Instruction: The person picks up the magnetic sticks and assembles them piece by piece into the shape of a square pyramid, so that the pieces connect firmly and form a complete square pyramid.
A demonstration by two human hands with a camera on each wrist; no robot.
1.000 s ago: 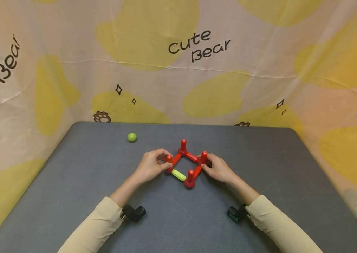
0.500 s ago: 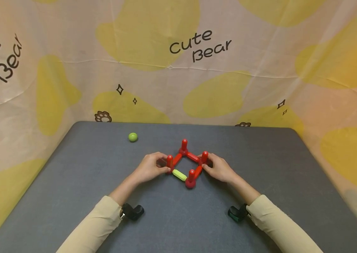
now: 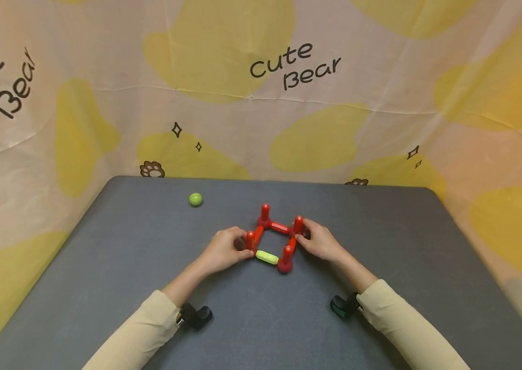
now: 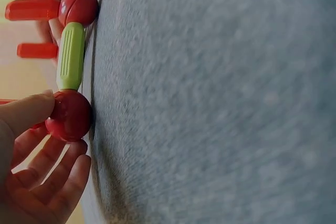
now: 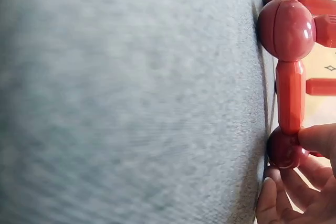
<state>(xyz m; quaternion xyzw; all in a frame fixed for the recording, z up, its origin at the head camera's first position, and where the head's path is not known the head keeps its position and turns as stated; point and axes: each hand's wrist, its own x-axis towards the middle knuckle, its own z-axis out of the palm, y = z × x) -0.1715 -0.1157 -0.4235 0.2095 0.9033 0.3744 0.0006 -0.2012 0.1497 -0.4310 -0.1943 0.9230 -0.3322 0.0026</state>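
A square toy frame of red balls and rods (image 3: 280, 227) sits on the table in the head view, with a red rod upright on each corner ball. One side of it is a yellow-green rod (image 4: 71, 56). My left hand (image 3: 225, 249) holds the left corner ball (image 4: 71, 116), its thumb on one side and fingers curled behind. At the opposite corner, my right hand (image 3: 318, 240) grips the right ball (image 5: 286, 150) between thumb and fingers. Neither hand touches the near corner ball (image 3: 285, 265) or the far one (image 3: 263, 222). Fingertips behind the balls are partly hidden.
A loose green ball (image 3: 196, 200) lies near the back of the grey table (image 3: 261, 329), left of the frame. Behind the table's far edge hangs a printed cloth (image 3: 224, 123), which also runs along both sides. Each wrist wears a black camera (image 3: 194, 315).
The frame has turned slightly counterclockwise between my hands. Its near corner has shifted right, my left hand has come a little nearer, and my right hand has moved slightly farther away.
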